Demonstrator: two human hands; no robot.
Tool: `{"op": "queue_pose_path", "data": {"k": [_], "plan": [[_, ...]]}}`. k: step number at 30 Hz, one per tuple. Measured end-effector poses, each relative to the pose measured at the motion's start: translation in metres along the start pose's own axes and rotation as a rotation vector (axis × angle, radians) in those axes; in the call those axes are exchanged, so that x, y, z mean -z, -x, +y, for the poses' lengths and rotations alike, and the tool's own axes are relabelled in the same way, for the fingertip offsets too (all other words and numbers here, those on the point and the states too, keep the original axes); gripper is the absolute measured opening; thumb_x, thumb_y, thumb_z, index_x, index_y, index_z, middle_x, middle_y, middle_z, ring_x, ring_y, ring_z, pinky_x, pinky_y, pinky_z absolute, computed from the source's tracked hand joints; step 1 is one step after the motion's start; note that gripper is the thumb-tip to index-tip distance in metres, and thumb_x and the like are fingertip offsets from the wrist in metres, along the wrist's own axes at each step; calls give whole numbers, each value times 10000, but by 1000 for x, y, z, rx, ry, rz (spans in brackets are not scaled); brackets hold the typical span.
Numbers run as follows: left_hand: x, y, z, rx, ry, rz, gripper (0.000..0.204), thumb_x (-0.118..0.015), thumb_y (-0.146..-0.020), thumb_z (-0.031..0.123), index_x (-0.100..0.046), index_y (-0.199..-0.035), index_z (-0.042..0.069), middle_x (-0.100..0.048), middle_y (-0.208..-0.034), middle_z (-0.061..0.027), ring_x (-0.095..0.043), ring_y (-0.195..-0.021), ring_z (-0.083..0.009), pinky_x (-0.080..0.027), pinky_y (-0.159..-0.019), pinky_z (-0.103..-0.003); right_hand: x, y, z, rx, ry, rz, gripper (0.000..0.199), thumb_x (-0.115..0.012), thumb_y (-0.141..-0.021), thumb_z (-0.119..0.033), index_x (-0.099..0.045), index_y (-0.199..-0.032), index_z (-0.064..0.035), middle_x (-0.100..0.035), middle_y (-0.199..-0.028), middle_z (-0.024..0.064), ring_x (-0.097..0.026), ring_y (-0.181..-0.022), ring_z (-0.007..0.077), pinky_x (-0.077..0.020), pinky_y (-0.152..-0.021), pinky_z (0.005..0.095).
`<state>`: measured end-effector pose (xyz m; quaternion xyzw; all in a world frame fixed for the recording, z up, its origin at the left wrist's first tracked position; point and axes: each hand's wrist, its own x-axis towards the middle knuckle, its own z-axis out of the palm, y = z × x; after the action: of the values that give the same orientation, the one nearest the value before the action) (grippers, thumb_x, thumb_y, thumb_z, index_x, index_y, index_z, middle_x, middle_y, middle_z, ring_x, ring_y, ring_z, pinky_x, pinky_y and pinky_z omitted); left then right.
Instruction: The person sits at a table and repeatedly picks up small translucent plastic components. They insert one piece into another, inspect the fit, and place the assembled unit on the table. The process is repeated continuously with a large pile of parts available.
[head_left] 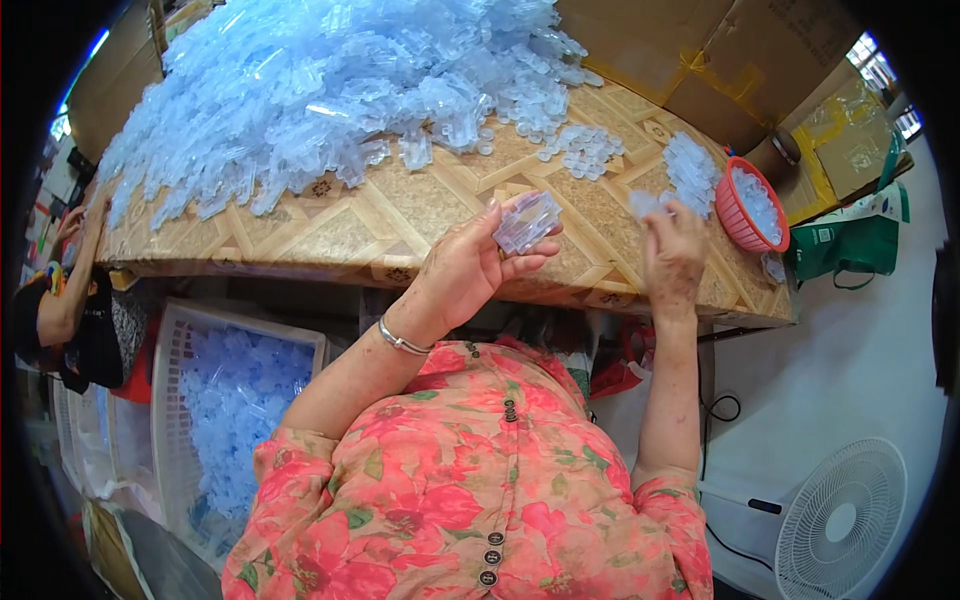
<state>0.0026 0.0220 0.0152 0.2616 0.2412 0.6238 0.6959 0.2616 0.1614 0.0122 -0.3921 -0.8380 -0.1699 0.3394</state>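
Observation:
My left hand (462,268) is palm up above the table's near edge, fingers curled round a small bundle of clear plastic tubes (528,224). To its right, my right hand (676,262) hangs over the tabletop with its fingertips pinched on a clear plastic piece (646,203), whose exact shape is blurred. Just beyond that hand lies a neat cluster of clear tubes (690,168). Small round clear pieces (584,152) sit in a patch on the patterned table (400,222). A huge heap of clear plastic tubes (330,100) covers the far left.
A red plastic basket (734,214) with clear pieces stands at the table's right end. Cardboard boxes (690,45) rise behind. Below left is a white crate (170,400) of clear pieces. A white fan (842,522) stands lower right. Another person's arm (78,265) shows far left.

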Motion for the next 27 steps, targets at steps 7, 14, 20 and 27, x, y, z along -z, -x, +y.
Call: {"op": "queue_pose_path", "data": {"k": [7,14,20,27], "plan": [[-2,-1,-1,-13,172,-10,491,-323,-1113,277,-355,-1507,-14,-536,-1402,-239,-585,-1256,-320,-474,-1101,-421,23,11,-41,47,-291,-235,283,-663,-762,-25,-699,-1035,-91,-621,-1298,116,-557,-1204,332,-413,-1051,465],[0,0,-7,65,181,-77,497,-344,-1108,281,-336,-1512,-7,-507,-1435,-261,-567,-1282,-329,-456,-1117,-450,4,-27,-30,62,-500,-502,637,-626,-733,-35,-557,-1365,-74,-546,-1426,156,-472,-1352,355,-352,-1160,444],[7,4,-3,50,159,-103,468,-371,-1101,244,-364,-1505,7,-565,-1370,-228,-608,-1211,-306,-490,-1078,-446,11,-43,-23,46,-503,-829,731,-655,-746,-47,-487,-1457,-93,-530,-1422,177,-489,-1340,348,-402,-1127,412],[8,5,-2,7,93,-56,492,-380,-1101,253,-360,-1483,-55,-528,-1413,-263,-591,-1258,-315,-472,-1107,-436,23,-47,-22,-3,-557,-968,854,-717,-677,-25,-457,-1486,-104,-522,-1383,152,-562,-1192,317,-479,-1019,364]]}}
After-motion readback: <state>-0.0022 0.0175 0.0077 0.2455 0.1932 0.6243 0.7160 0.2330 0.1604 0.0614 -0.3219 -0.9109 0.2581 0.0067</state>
